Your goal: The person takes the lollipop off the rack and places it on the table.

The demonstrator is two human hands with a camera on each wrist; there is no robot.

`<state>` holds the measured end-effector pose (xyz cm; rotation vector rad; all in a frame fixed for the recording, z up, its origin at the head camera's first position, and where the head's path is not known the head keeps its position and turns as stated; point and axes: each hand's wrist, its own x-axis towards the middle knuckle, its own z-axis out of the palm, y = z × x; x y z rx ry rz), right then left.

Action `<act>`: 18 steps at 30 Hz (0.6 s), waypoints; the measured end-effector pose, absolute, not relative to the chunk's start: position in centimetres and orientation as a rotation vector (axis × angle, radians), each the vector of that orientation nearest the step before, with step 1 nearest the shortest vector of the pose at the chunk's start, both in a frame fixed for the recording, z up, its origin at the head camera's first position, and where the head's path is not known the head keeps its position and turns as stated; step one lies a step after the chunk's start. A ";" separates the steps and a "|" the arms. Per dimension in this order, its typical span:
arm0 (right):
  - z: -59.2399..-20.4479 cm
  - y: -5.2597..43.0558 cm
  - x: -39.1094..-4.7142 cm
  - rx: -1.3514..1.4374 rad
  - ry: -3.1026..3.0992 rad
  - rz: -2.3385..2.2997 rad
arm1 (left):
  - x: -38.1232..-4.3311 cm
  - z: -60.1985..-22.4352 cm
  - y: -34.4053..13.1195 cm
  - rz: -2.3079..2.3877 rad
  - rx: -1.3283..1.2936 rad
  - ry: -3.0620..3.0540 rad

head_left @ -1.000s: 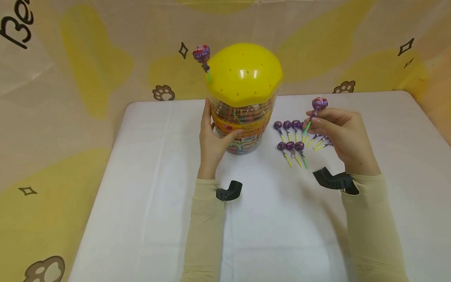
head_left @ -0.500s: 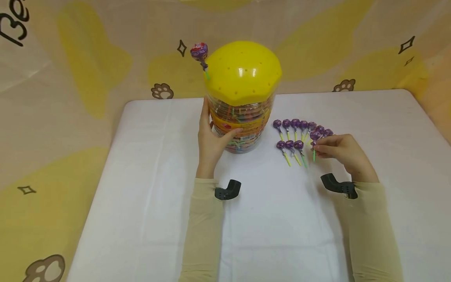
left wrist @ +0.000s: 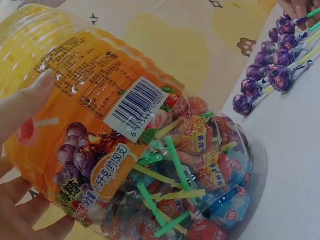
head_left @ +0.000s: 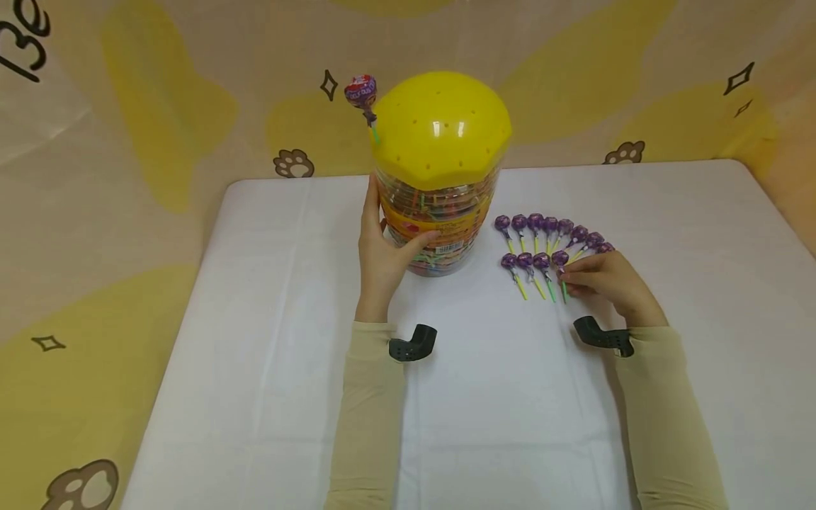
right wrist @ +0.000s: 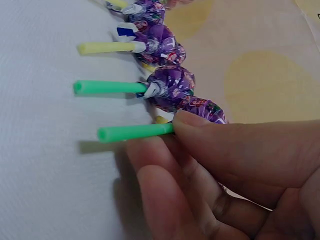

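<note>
My right hand (head_left: 612,287) pinches the green stick (right wrist: 132,132) of a purple-wrapped lollipop (head_left: 560,258) between thumb and fingers, low over the white table. Beside it on the left lie the other lollipops of the front row (head_left: 525,262). Behind them, a curved back row of several purple lollipops (head_left: 535,222) bends down to the right. My left hand (head_left: 382,273) holds a clear plastic jar (left wrist: 192,165) by its side, thumb across the orange label (left wrist: 107,117). Sweets with green and yellow sticks show through its wall. A yellow dimpled lid (head_left: 443,131) caps it.
A larger-looking purple and red lollipop (head_left: 361,92) stands up at the lid's left edge; how it is fixed is hidden. A patterned yellow and beige cloth (head_left: 561,92) hangs behind the white-covered table (head_left: 287,354).
The right hand has brought its lollipop down from above the rows, then slightly left, to the right end of the front row. The left hand still holds the jar in place.
</note>
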<state>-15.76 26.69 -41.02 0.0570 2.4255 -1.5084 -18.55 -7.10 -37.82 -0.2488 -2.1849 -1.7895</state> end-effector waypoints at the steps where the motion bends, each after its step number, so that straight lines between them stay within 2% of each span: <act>1: -41.1 26.7 -15.8 0.059 2.427 -1.505 | -18.5 -37.8 -7.1 -1.792 -0.249 -2.183; 18: -41.3 26.3 -15.8 0.088 2.538 -1.394 | -18.5 -37.7 -7.1 -1.809 -0.235 -2.199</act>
